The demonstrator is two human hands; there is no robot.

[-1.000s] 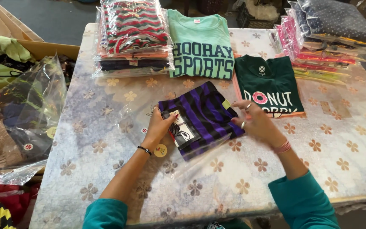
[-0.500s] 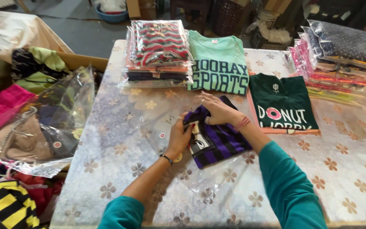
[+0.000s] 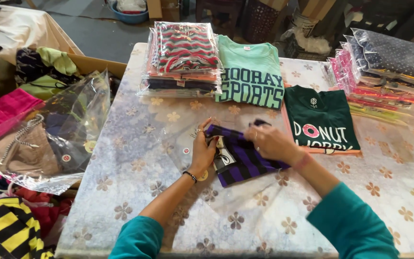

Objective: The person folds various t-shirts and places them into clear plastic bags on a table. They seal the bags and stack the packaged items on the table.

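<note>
A folded purple and black striped shirt lies at the middle of the flowered table, partly inside a clear plastic bag. My left hand grips the shirt's left edge together with the bag's opening. At the shirt's upper right edge, my right hand pinches the cloth. Both sleeves are teal.
A stack of bagged striped shirts sits at the back left, beside a mint green shirt. A dark green shirt and bagged garments lie to the right. Loose bags and clothes fill boxes left of the table.
The view has shifted right and closer. Both hands have moved along the striped shirt's top edge, and the shirt has slid further into the clear bag.
</note>
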